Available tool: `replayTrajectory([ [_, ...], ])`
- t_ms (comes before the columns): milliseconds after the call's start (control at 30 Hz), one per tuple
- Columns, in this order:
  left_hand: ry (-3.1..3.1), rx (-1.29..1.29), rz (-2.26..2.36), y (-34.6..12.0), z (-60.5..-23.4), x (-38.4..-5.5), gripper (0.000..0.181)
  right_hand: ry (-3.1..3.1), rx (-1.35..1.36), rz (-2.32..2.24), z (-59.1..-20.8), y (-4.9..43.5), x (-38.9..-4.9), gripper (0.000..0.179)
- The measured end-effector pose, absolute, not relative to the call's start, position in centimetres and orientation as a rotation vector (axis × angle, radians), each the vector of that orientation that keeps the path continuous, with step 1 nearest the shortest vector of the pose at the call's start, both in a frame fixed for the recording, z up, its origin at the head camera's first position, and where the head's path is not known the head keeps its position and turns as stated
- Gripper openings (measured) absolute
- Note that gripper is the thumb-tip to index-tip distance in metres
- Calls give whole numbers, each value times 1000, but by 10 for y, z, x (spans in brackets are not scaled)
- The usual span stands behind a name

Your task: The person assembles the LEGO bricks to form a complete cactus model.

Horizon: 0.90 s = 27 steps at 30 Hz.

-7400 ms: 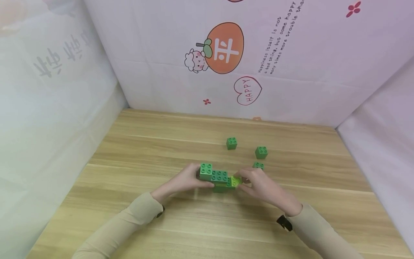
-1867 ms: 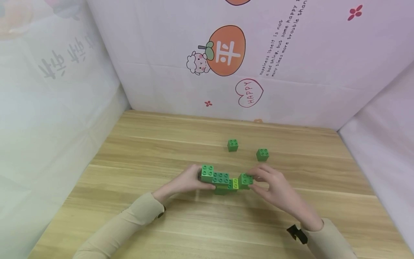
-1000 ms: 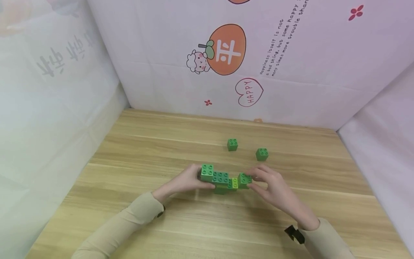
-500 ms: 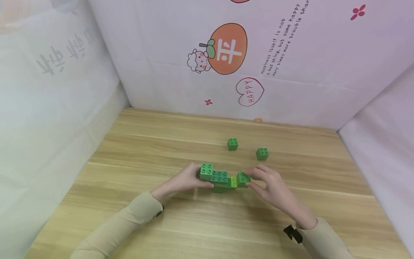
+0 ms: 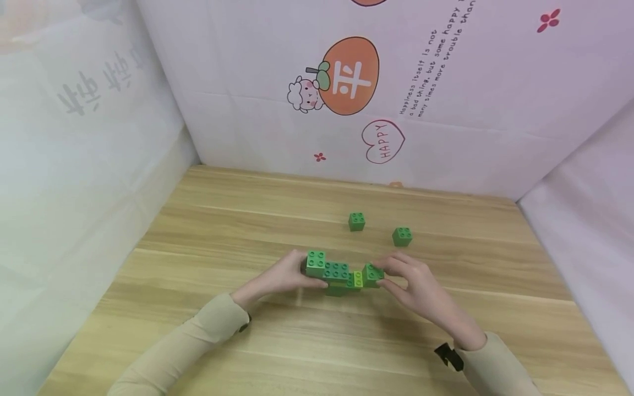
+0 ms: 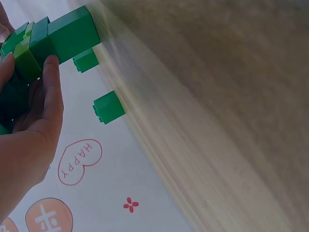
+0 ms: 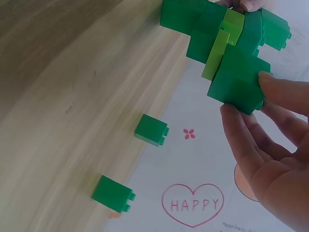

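Note:
My left hand grips the left part of a built piece of green toy building bricks, with a taller bright green block on its left end. A thin lime brick sits at the piece's right end. My right hand pinches a square dark green block between thumb and fingers. In the right wrist view, this block lies against the lime brick and overlaps only part of it. Whether its underside is fully pressed on is hard to tell. The left fingers are partly hidden behind the bricks.
Two loose green blocks stand on the wooden table beyond my hands: one block farther back, another block to its right. A printed white cloth rises behind the table, and cloth also hangs at both sides.
Over seven seconds ago my right hand was at the lime brick; since then it has picked up the nearest loose block and brought it there. Over the last second both hands hold almost still.

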<state>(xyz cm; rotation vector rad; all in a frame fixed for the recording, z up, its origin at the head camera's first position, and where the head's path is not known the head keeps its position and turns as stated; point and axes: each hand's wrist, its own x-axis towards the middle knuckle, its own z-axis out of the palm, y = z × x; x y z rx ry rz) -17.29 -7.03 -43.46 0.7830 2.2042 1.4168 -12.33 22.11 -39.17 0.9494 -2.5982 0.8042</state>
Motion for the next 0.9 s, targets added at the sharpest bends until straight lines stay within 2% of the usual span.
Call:
replayTrajectory([
  [467, 2188, 806, 1427, -71, -433, -172, 38, -2564, 1028, 718, -387, 218, -124, 34],
  [900, 2172, 790, 1425, -70, -431, -172, 38, -2618, 983, 817, -395, 224, -124, 36],
])
